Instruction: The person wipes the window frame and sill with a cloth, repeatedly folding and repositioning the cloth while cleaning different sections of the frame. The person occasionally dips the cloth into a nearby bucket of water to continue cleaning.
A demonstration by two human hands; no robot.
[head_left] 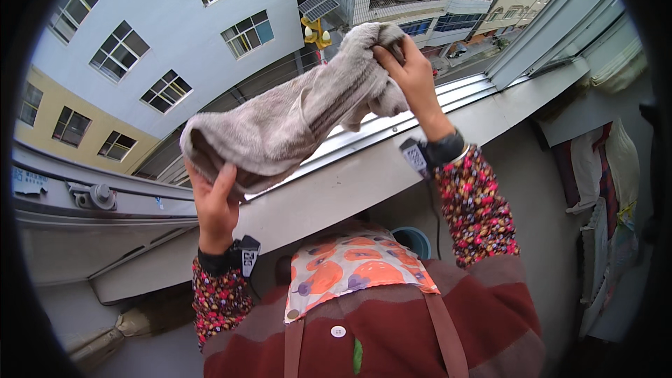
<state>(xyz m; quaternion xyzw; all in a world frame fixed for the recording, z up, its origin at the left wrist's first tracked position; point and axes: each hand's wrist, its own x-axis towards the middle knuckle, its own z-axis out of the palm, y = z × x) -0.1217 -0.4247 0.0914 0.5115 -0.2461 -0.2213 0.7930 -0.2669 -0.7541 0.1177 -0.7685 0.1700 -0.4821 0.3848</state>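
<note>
A greyish-beige cloth, soft and fluffy like a towel, is stretched between my two hands above the window ledge. My left hand grips its lower left end, with the thumb over the folded edge. At the upper right end, my right hand pinches the bunched fabric between thumb and fingers. The cloth sags in folds in the middle, and a loose flap hangs below near my right hand. Some fingers of both hands are hidden behind the fabric.
A pale window sill and metal sliding track run across in front of me, with the window open onto a street and buildings. A blue bucket stands below the sill. Fabrics hang at the right.
</note>
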